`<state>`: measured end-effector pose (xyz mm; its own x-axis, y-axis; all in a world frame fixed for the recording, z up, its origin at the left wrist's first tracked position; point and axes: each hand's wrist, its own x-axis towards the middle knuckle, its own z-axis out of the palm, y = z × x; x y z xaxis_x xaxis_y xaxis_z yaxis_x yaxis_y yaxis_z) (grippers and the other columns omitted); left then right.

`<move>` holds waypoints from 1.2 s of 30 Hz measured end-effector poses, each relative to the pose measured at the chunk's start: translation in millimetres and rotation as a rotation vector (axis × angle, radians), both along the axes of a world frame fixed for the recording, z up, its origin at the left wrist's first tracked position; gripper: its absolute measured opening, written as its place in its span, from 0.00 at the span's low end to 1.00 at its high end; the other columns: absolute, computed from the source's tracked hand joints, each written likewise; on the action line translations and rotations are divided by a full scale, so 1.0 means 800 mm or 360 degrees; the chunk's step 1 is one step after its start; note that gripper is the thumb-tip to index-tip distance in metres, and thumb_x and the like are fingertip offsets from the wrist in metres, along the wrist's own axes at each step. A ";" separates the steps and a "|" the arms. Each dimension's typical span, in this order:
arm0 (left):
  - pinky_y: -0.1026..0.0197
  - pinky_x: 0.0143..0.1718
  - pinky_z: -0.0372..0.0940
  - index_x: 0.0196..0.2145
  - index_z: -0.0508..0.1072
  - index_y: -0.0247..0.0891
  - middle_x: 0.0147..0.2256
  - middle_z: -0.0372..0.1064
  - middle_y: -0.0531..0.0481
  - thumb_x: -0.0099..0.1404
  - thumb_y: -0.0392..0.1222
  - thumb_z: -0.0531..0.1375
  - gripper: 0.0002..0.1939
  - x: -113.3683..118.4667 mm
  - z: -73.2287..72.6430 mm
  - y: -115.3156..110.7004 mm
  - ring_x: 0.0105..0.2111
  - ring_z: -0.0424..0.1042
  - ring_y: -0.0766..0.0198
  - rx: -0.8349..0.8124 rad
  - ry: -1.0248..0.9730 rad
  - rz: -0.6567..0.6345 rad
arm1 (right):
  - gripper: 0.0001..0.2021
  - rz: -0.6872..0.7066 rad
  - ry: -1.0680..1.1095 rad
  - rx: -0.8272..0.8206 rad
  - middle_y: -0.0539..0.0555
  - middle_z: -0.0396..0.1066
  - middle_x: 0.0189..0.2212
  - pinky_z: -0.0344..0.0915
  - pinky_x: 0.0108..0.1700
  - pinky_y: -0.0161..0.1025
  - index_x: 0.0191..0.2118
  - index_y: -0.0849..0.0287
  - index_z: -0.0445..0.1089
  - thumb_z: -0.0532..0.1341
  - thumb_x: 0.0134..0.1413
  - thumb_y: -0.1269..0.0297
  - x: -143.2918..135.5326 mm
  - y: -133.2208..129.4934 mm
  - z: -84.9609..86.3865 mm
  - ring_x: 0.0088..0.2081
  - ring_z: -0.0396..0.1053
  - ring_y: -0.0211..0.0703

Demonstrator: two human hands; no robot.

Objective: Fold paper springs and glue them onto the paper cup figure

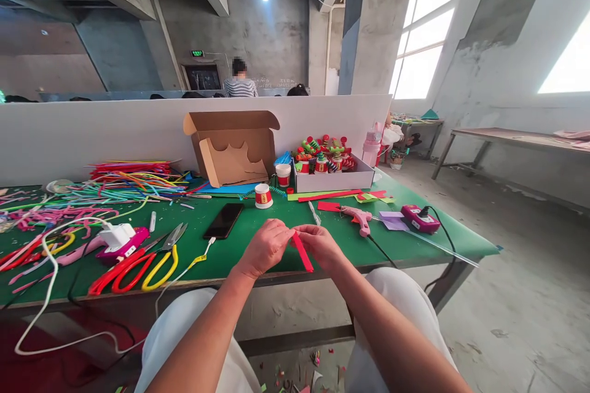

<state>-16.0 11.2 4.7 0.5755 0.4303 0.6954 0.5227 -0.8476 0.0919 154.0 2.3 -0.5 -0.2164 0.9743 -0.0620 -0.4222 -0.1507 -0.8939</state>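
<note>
Both of my hands meet over the front edge of the green table. A narrow red strip (303,253) hangs between them, slanting down to the right. My left hand (268,247) is closed on the strip's upper end. The fingers of my right hand (320,245) pinch the same end from the other side. Beyond my hands stands a white paper cup with a red band (263,196), with green coiled pieces at its sides. A black phone (224,221) lies left of the cup. To the right rests a pink glue gun (359,217) beside a flat red piece (328,206).
Scissors with yellow handles (166,261) and red-handled ones (122,271) lie front left, near a white cable. Colourful pipe cleaners (133,184) are heaped behind. An open cardboard box (239,147) and a white box of decorated cups (334,181) stand at the back. A purple power block (420,220) sits right.
</note>
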 end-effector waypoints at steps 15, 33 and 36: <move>0.48 0.56 0.58 0.46 0.73 0.41 0.47 0.72 0.43 0.65 0.36 0.52 0.15 -0.018 0.007 0.003 0.50 0.67 0.54 0.0014 -0.0855 0.0512 | 0.15 -0.0173 0.0225 -0.0085 0.52 0.75 0.23 0.71 0.32 0.30 0.33 0.64 0.76 0.75 0.34 0.66 0.012 0.011 0.008 0.27 0.75 0.38; 0.59 0.36 0.65 0.29 0.73 0.38 0.29 0.72 0.51 0.49 0.52 0.66 0.15 0.037 -0.017 -0.002 0.33 0.70 0.61 -0.1483 -0.1581 -0.0059 | 0.18 -0.0256 0.0348 0.0012 0.47 0.74 0.25 0.72 0.39 0.35 0.27 0.59 0.71 0.76 0.25 0.65 -0.016 0.002 -0.011 0.29 0.73 0.37; 0.62 0.33 0.63 0.26 0.71 0.38 0.25 0.68 0.54 0.50 0.51 0.66 0.14 0.037 -0.018 -0.002 0.29 0.67 0.64 -0.1455 -0.1672 -0.0028 | 0.18 -0.0229 0.0310 0.0045 0.48 0.74 0.24 0.71 0.41 0.36 0.26 0.59 0.71 0.77 0.24 0.65 -0.020 -0.004 -0.007 0.29 0.73 0.37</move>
